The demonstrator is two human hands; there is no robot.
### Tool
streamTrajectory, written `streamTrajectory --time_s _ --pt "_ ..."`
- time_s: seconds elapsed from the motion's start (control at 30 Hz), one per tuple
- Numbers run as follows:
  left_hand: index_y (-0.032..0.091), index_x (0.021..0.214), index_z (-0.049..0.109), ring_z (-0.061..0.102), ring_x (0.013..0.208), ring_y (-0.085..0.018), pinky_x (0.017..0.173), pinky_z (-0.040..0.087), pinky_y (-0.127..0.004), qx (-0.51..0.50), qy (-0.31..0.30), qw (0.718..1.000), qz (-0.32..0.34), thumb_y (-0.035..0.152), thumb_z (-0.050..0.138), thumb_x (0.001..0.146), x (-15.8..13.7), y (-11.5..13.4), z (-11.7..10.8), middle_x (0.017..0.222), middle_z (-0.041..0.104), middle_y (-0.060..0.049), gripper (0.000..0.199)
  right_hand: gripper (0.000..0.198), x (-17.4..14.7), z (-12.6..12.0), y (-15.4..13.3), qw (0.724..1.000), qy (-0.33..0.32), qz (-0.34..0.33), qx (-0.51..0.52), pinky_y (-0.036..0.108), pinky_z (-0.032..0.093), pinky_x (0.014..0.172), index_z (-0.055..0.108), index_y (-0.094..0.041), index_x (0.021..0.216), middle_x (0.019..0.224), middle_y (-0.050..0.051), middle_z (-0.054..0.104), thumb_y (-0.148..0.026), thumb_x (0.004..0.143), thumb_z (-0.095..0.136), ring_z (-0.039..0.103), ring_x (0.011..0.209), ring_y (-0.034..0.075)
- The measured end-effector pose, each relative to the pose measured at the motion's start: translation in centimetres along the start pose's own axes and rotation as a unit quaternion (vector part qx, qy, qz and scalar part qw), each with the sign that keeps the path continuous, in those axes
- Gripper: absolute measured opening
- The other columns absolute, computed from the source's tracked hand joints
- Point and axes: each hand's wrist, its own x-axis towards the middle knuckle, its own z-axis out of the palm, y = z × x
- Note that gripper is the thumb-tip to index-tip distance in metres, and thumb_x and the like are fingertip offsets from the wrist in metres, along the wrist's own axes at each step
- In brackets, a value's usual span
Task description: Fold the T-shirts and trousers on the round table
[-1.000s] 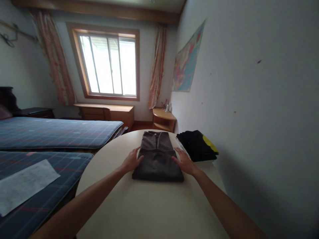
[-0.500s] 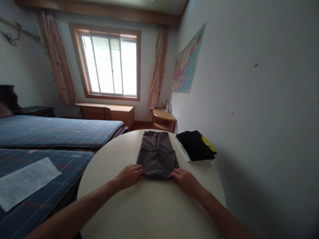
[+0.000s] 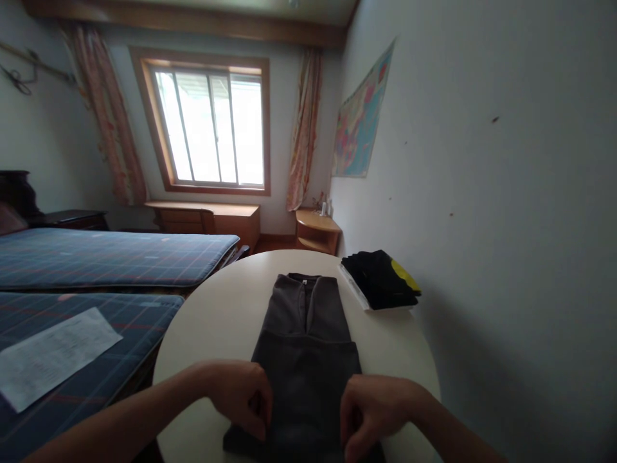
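Observation:
A dark grey top (image 3: 308,366) lies on the round cream table (image 3: 212,321), its neckline and small label at the far end. Its lower part is folded up over the front, leaving a straight edge across it. My left hand (image 3: 243,395) has curled fingers pinching the cloth along the left side. On the right side my right hand (image 3: 376,408) is closed in the same way on the fabric. The near end of the top runs out of the bottom of the view, and the fingertips are partly hidden.
A folded black and yellow stack of cloth (image 3: 378,281) lies on a white base at the table's right, by the wall. To the left are plaid mattresses (image 3: 110,257) with a sheet of paper (image 3: 58,357). A small corner shelf (image 3: 318,222) stands beyond the table.
Both hands have come closer to me, drawing the top along the table. Its neckline sits nearer, and more of the cloth stretches out at the near end.

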Motion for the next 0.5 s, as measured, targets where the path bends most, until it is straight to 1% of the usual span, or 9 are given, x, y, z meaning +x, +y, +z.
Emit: streamTrajectory --time_s 0.03,0.07,0.13,0.17,0.2,0.23,0.3,0.4,0.5 --pt "0.025 0.095 0.076 0.066 0.068 -0.015 0.059 0.048 -0.02 0.011 0.025 1.0 0.006 0.035 0.072 0.078 0.5 0.1 -0.6 0.079 0.074 0.001 0.02 0.042 0.2 -0.5 -0.1 1.0 0.014 -0.004 0.004 0.018 0.04 0.054 0.079 -0.019 0.094 0.073 -0.001 0.071 -0.054 0.071 0.075 0.059 0.062 0.011" --pt "0.025 0.096 0.075 0.067 0.072 -0.015 0.063 0.05 -0.021 0.036 0.067 0.997 0.016 0.032 0.067 0.081 1.0 0.1 -1.3 0.083 0.073 0.0 0.018 0.04 0.4 -1.1 -0.2 0.999 0.042 -0.01 0.004 0.018 0.041 0.056 0.079 -0.019 0.096 0.075 0.0 0.071 -0.053 0.075 0.071 0.06 0.064 0.012" --pt "0.025 0.101 0.072 0.067 0.084 -0.017 0.076 0.051 -0.025 0.115 0.172 0.978 0.03 0.026 0.062 0.084 2.1 0.0 -2.9 0.095 0.072 -0.002 0.02 0.034 0.9 -2.1 -0.3 0.991 0.131 -0.017 -0.008 0.02 0.044 0.061 0.077 -0.019 0.1 0.082 0.002 0.072 -0.046 0.083 0.065 0.062 0.07 0.013" --pt "0.025 0.104 0.07 0.066 0.091 -0.019 0.082 0.05 -0.027 0.153 0.214 0.964 0.027 0.027 0.062 0.083 2.6 -0.2 -3.6 0.102 0.07 -0.003 0.022 0.032 1.2 -2.6 -0.3 0.982 0.184 -0.014 -0.022 0.021 0.045 0.065 0.075 -0.02 0.103 0.087 0.003 0.073 -0.043 0.085 0.063 0.063 0.075 0.014" --pt "0.025 0.109 0.067 0.065 0.096 -0.021 0.086 0.049 -0.03 0.181 0.24 0.954 0.016 0.029 0.063 0.083 3.2 -0.5 -4.3 0.108 0.068 -0.004 0.027 0.03 1.5 -3.0 -0.3 0.971 0.235 -0.006 -0.044 0.023 0.046 0.07 0.074 -0.02 0.104 0.093 0.004 0.072 -0.04 0.085 0.062 0.064 0.08 0.016" --pt "0.025 0.114 0.065 0.064 0.099 -0.023 0.088 0.048 -0.031 0.199 0.247 0.948 -0.001 0.031 0.065 0.082 3.7 -0.8 -4.9 0.111 0.067 -0.005 0.033 0.03 1.9 -3.3 -0.2 0.958 0.278 0.008 -0.069 0.025 0.047 0.074 0.073 -0.02 0.106 0.098 0.006 0.072 -0.039 0.085 0.063 0.064 0.085 0.018" --pt "0.026 0.118 0.062 0.065 0.098 -0.024 0.085 0.049 -0.033 0.211 0.219 0.952 -0.042 0.037 0.069 0.078 4.7 -1.5 -5.7 0.111 0.068 -0.006 0.042 0.033 2.6 -3.8 0.2 0.938 0.324 0.044 -0.113 0.03 0.047 0.082 0.071 -0.02 0.109 0.107 0.009 0.07 -0.039 0.083 0.065 0.064 0.095 0.022" --pt "0.026 0.113 0.063 0.066 0.09 -0.025 0.078 0.05 -0.033 0.209 0.172 0.959 -0.09 0.042 0.073 0.074 5.9 -2.5 -6.1 0.103 0.071 -0.003 0.044 0.036 3.5 -4.0 0.8 0.935 0.314 0.092 -0.139 0.034 0.046 0.086 0.07 -0.018 0.111 0.111 0.011 0.068 -0.04 0.083 0.066 0.063 0.1 0.025" --pt "0.025 0.103 0.066 0.065 0.081 -0.023 0.07 0.048 -0.03 0.215 0.155 0.958 -0.111 0.044 0.074 0.072 6.3 -3.0 -6.3 0.093 0.071 -0.002 0.038 0.034 4.0 -4.2 1.2 0.94 0.292 0.118 -0.132 0.032 0.046 0.081 0.07 -0.018 0.107 0.107 0.011 0.069 -0.04 0.081 0.067 0.063 0.096 0.025"
